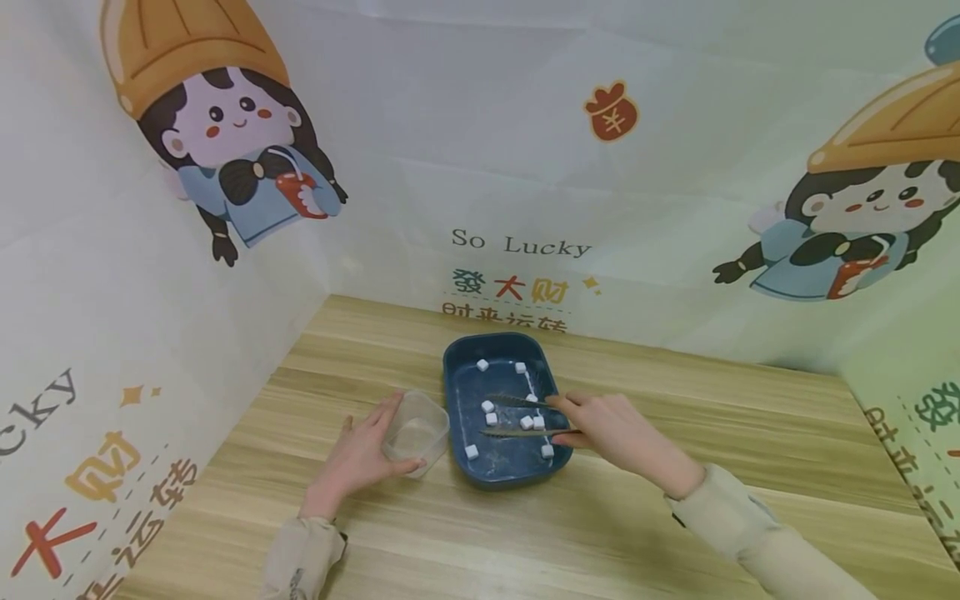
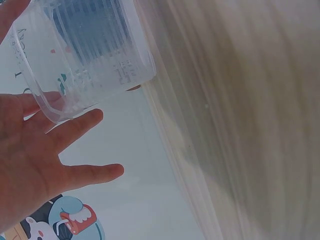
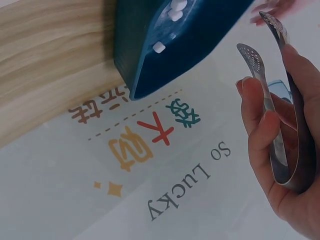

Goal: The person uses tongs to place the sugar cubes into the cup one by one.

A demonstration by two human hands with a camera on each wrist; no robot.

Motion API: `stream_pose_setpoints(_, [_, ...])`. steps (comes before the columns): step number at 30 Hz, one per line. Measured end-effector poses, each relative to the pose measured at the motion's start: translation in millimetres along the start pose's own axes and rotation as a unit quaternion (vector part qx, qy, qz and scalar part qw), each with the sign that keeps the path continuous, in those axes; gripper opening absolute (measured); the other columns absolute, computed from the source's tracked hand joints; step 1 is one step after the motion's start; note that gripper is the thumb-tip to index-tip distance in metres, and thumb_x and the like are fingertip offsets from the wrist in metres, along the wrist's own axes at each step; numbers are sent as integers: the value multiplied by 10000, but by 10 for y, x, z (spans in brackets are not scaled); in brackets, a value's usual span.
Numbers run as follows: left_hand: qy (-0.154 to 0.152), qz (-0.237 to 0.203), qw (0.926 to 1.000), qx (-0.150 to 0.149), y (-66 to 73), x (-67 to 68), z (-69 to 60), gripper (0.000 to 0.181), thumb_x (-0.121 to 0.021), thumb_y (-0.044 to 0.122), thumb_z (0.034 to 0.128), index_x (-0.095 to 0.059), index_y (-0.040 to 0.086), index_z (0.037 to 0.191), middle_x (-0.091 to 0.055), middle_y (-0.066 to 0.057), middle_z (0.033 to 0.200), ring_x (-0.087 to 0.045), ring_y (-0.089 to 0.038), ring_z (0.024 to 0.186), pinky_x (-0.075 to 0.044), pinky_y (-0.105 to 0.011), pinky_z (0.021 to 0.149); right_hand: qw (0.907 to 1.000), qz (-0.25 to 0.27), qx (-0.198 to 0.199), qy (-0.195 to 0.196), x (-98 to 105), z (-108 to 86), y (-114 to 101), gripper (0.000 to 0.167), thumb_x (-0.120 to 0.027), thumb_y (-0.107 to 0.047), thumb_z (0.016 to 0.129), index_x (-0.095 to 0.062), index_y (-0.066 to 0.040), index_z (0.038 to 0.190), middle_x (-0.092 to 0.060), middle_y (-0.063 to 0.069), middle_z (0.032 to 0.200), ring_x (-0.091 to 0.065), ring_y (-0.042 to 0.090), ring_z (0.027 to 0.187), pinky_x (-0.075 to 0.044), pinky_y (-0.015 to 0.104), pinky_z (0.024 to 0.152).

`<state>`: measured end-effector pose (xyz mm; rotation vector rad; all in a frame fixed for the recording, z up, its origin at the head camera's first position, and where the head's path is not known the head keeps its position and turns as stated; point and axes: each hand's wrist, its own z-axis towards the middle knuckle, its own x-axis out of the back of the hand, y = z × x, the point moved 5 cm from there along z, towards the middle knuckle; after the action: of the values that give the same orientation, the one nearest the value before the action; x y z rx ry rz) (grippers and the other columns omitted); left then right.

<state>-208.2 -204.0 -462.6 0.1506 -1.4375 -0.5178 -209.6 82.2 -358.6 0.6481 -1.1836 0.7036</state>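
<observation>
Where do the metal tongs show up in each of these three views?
Head: metal tongs below and right of centre, over the blue tray.
Left wrist: not in it.
Right wrist: along the right side, tips upward, in the right hand.
Shared landmark: wood-grain tabletop, visible in all three.

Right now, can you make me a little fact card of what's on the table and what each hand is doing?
Left hand: holds a clear box between thumb and fingers
Right hand: holds metal tongs, tips apart over the blue tray
White cubes: several, scattered inside the blue tray
Clear box: just left of the tray
Table: wood-patterned
Back wall: pale, printed with "So Lucky"
</observation>
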Motion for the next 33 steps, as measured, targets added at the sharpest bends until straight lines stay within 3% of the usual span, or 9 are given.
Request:
stream_pose_setpoints(11, [20, 29, 10000, 16, -19, 33, -1, 1008, -698, 543, 641, -250, 47, 1396, -353, -160, 1410, -452, -379, 1191, -196, -681, 982, 9989, -28, 113, -444, -48, 191, 43, 432, -663, -361, 748, -610, -88, 1079, -620, -13, 790, -426, 41, 473, -324, 159, 396])
stream_pose_setpoints(15, [-15, -3, 10000, 22, -16, 35, -5, 1009, -703, 533, 640, -249, 44, 1396, -353, -158, 1410, -452, -375, 1193, -193, -680, 985, 9973, -311, 271, -604, -75, 229, 34, 432, -647, -389, 752, -619, -99, 1070, -635, -2, 804, -489, 65, 507, -369, 180, 406])
stream_pose_setpoints(21, [-13, 3, 10000, -2, -21, 28, -12, 1009, -705, 529, 641, -244, 46, 1398, -358, -156, 1408, -456, -367, 1193, -200, -681, 982, 9865, -1202, 826, -741, -216, 235, -56, 435, -640, -452, 731, -627, -140, 1034, -596, -35, 708, -488, 66, 484, -348, 202, 372])
stream_pose_setpoints(27, [-38, -7, 10000, -22, -11, 13, -6, 1004, -701, 530, 644, -245, 48, 1398, -357, -157, 1409, -463, -377, 1181, -206, -684, 976, 9748, -1568, 1387, -771, -358, 188, -213, 384, -648, -448, 722, -617, -164, 979, -598, -42, 699, -479, 75, 431, -341, 204, 348])
stream_pose_setpoints(33, [-91, 1, 10000, -17, 2, -10, 6, 1005, -698, 535, 647, -238, 58, 1402, -362, -159, 1405, -459, -379, 1185, -205, -681, 980, 9685, -1833, 1530, -703, -426, 186, -276, 355, -650, -464, 710, -604, -179, 918, -589, -62, 683, -484, 72, 444, -363, 207, 361])
